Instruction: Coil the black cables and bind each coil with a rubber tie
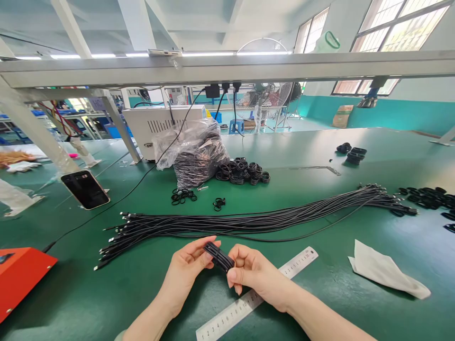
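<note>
Aslant, black bundle, held between left grip and right grip

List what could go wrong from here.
The black bundle held between the left hand and right hand might slip or spread if either loosens. The ruler passes beneath the right hand, so it could get nudged. The tilted phone beside the post may slide.

Ruler, near end: the numbers 1 through 10, in order.
Ruler, middle: covered by the right hand.
Ruler, far end: a further run of digits, including 6, 7, 8, 9.
Cardboard box: print too small to read.
</note>
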Available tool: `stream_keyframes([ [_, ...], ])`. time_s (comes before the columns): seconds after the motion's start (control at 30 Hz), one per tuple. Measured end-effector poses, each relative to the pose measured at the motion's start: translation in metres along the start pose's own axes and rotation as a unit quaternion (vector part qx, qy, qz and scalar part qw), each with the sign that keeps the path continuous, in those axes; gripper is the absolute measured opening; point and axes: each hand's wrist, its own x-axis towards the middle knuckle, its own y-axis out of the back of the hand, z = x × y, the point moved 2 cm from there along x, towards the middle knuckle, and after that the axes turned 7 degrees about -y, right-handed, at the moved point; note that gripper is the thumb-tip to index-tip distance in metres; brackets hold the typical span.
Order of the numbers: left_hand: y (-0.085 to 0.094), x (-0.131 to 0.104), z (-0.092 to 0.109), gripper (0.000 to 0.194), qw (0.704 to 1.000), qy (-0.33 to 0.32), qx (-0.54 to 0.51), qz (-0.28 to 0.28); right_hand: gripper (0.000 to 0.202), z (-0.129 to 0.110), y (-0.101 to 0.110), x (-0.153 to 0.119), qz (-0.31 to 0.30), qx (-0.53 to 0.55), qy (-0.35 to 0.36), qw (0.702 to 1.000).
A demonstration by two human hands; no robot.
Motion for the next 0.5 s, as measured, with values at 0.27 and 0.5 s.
stream_keyframes([
  [0.27, -0.003, -0.002, 0.005, 0.022, 0.986, 0.089, -0.085, -0.108, 0.037, -0.020, 0.020, -0.007, 0.067, -0.169, 0.078, 0.980],
  [0.5, -0.013, -0.014, 0.012, 0.063, 0.972, 0.116, -0.067, -0.195, 0.030, -0.012, 0.010, -0.005, 0.083, -0.174, 0.100, 0.976],
])
